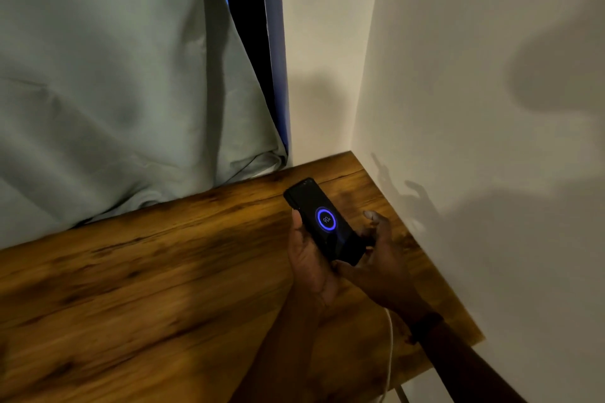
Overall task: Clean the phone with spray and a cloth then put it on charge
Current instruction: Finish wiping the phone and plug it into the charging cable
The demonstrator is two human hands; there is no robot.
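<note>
– wooden table point(147, 265), far right corner: where's the phone point(324, 219)?
– just above that corner, screen glowing. my left hand point(307, 258) cups it, fingers curled; my right hand point(381, 263) pinches its near end.

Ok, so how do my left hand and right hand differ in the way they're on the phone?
The left hand cradles the phone from beneath, thumb along its left edge; the right hand pinches its lower end, forefinger lifted clear. The right wrist wears a dark band; the left shows none. Both hold the phone over the wooden table.
</note>
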